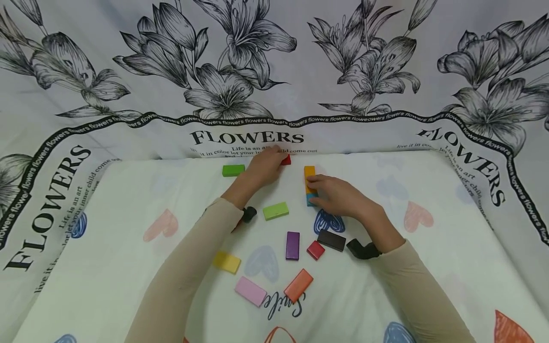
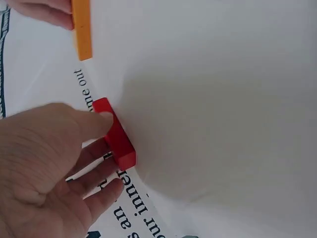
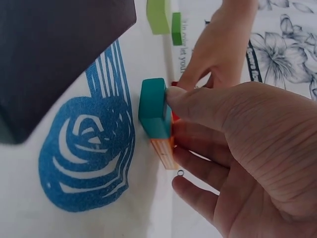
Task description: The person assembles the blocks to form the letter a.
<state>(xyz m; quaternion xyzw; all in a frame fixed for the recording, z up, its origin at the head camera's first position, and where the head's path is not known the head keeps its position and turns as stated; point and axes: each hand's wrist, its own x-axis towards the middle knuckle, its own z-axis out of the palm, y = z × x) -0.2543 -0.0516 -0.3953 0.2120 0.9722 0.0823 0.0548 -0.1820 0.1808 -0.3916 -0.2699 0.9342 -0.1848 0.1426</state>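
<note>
My left hand point(image 1: 267, 166) pinches a red block point(image 2: 117, 135) at the far edge of the white cloth, thumb on its upper face and fingers beneath and beside it. To its right, an orange block point(image 1: 310, 172) and a teal-blue block point(image 3: 152, 104) meet end to end. My right hand point(image 1: 339, 195) holds this pair from the right side, the thumb against the teal-blue block and the fingers along the orange one. The left wrist view shows the orange block point(image 2: 83, 32) with the right fingertips at its side.
Green point(image 1: 233, 170) and light green point(image 1: 276, 211) blocks lie near the left arm. Closer in are purple point(image 1: 292, 246), small red point(image 1: 315, 250), black point(image 1: 331, 240), orange-red point(image 1: 299, 285), pink point(image 1: 250, 291) and yellow point(image 1: 227, 262) blocks. Flower-printed cloth point(image 1: 360, 138) rises behind.
</note>
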